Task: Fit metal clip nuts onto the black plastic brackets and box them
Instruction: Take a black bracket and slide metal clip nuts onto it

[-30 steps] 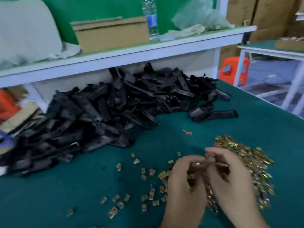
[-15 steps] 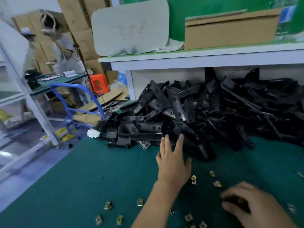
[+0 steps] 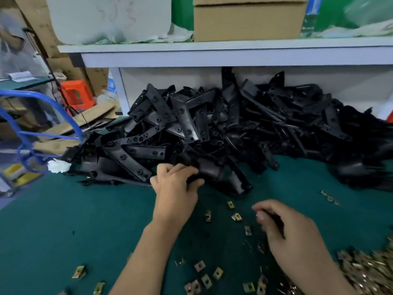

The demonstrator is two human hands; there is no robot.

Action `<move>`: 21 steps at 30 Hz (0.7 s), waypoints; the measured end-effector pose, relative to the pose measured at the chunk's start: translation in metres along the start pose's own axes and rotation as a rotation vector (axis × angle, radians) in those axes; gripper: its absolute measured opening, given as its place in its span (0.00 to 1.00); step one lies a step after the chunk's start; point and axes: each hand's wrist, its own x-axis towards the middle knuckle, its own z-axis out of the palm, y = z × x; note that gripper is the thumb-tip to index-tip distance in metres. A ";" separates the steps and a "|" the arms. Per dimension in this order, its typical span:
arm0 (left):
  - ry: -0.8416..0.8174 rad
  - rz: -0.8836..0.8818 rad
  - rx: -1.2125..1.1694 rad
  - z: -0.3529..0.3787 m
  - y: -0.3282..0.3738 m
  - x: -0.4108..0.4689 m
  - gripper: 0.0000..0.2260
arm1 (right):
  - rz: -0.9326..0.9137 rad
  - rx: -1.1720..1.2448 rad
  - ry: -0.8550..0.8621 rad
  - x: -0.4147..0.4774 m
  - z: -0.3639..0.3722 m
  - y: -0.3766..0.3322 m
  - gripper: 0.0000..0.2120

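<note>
The left hand (image 3: 176, 192) reaches forward to the near edge of the pile of black plastic brackets (image 3: 212, 128). Its fingers are curled over the top of one black plastic bracket (image 3: 221, 175) and the thumb is pressed in from below, so the piece is gripped while it still lies against the pile. The right hand (image 3: 293, 237) hovers low over the green table mat (image 3: 63, 220), nearer the body. Its fingers are curled inward and the thumb is close to the forefinger, but the hollow of the palm is in shadow and it is not clear whether it holds anything. Loose clip nuts (image 3: 236, 216), brass-coloured, are scattered on the mat between and in front of the two hands. A dense heap of clip nuts (image 3: 365, 273) lies at the lower right, just beside the right wrist. The bracket pile runs along the back of the table and leans against the panel under a white shelf (image 3: 212, 54). On the shelf stand a plain cardboard box (image 3: 246, 20) and a pale grey sheet (image 3: 108, 18) with a faint scrawl too dim to read. A bottle with a blue label (image 3: 309, 11) is too blurred for any lettering. A crumpled white rag (image 3: 58, 166) rests at the left end of the pile. Beyond the table edge are a blue tubular cart frame (image 3: 32, 91), an orange plastic stool (image 3: 74, 94) and flattened cardboard (image 3: 91, 116).
</note>
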 end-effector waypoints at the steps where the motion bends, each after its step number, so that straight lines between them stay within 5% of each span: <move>1: 0.016 0.056 -0.006 -0.002 0.002 -0.001 0.07 | -0.010 0.006 0.023 -0.001 0.001 0.000 0.13; 10: -0.053 0.294 -0.293 -0.005 0.028 -0.010 0.03 | -0.083 0.089 0.206 -0.001 0.007 0.005 0.14; 13: -0.113 0.268 -0.256 -0.003 0.033 -0.014 0.13 | -0.101 0.139 0.250 -0.002 0.007 0.004 0.11; 16: -0.236 0.131 -0.356 0.000 0.033 -0.021 0.06 | -0.093 0.192 0.273 -0.001 0.007 0.004 0.09; 19: -0.346 0.131 -0.329 0.001 0.028 -0.016 0.32 | -0.094 0.255 0.277 -0.002 0.008 0.004 0.08; 21: -0.435 0.107 -0.404 -0.002 0.028 -0.013 0.40 | -0.087 0.305 0.259 -0.002 0.008 0.002 0.09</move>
